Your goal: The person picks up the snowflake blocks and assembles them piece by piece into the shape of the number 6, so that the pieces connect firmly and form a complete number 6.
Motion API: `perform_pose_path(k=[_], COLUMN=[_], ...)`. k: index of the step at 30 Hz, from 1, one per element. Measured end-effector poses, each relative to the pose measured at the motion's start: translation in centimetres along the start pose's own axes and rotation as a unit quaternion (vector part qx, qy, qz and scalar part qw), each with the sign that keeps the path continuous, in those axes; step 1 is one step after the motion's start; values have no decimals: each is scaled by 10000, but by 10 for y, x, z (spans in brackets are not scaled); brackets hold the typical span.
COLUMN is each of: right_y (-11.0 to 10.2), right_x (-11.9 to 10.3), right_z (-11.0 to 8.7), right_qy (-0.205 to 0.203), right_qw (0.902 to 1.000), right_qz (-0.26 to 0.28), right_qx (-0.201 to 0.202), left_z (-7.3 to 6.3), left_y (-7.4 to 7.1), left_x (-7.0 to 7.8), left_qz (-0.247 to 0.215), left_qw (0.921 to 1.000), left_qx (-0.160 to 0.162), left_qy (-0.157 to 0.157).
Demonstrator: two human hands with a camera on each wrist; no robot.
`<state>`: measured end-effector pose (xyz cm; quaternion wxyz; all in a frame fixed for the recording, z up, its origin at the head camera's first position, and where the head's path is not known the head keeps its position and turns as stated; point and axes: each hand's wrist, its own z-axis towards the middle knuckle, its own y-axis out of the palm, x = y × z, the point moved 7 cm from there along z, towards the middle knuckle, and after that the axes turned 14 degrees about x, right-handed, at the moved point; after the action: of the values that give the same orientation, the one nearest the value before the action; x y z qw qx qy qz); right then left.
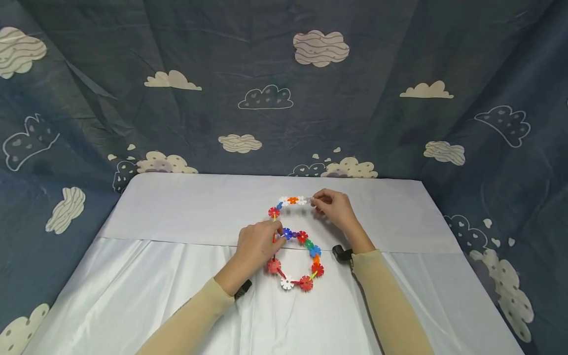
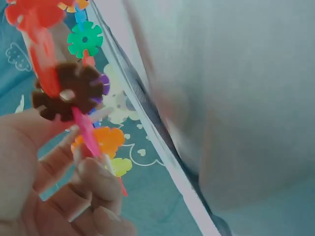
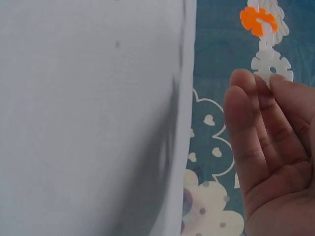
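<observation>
A chain of colourful plastic snowflake discs [image 1: 306, 283] makes a ring near the table's middle, with an arm of discs curving up beyond it. My left hand [image 1: 259, 242] pinches the chain at the ring's upper left. In the left wrist view a brown disc [image 2: 78, 92] and a pink disc [image 2: 86, 132] sit at the thumb and fingers, which hide part of the chain. At the far end of the curved arm, my right hand [image 1: 336, 209] pinches the last pale disc. The right wrist view has a white disc [image 3: 271, 65] at the fingertips, below an orange disc [image 3: 257, 21].
A white cloth covers the table [image 1: 177, 286], with a crease running across it. Behind and at both sides hangs a dark blue curtain [image 1: 266, 49] with a cloud print. Dark wrist cameras [image 1: 341, 254] are worn at both cuffs.
</observation>
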<state>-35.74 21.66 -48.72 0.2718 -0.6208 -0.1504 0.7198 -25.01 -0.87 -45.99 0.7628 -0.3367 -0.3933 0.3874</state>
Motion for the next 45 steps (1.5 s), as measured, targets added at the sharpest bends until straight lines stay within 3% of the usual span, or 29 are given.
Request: perform_pose_path(k=[5,11,17,23,26,29,31,34,36,39,43,45], right_y=[6,21,27,27,17,-1,-9,-7,-1,7,13,14], right_x=[1,7,12,11,10,9,10,11,10,1,-5,-4], right_z=[5,12,17,18,11,-5,-24,-58,-79,-100,-106,-105], right_qy=[-47,6,-134,-325,-323,-200,77,517,786,801,610,607], right_qw=[10000,9990,9938,9899,9890,9876,9872,9807,9735,9685,9728,9753], right_qz=[84,-259,-906,-1146,-1254,-1444,-1413,-1141,-803,-430,-298,-300], right_qx=[16,-356,-624,-771,-711,-579,-740,-1498,-1992,-2316,-2213,-2105], left_z=[4,5,7,8,8,4,-1,-11,-16,-20,-22,-22], left_y=[6,10,9,6,-1,-6,-4,1,4,8,13,14], left_x=[-15,-30,-39,-45,-54,-67,-74,-80,-80,-77,-73,-71], left_qz=[-25,-248,-497,-881,-1089,-1314,-1564,-2000,-2230,-2514,-2791,-2851], left_qw=[9988,9941,9909,9874,9831,9715,9558,9255,9112,9007,8926,8923], left_qx=[-268,-680,-742,-752,-652,-765,-1098,-1662,-1881,-1965,-1976,-1919], left_qy=[-399,-810,-1007,-1082,-1320,-1816,-2235,-2753,-2910,-2948,-2937,-2929])
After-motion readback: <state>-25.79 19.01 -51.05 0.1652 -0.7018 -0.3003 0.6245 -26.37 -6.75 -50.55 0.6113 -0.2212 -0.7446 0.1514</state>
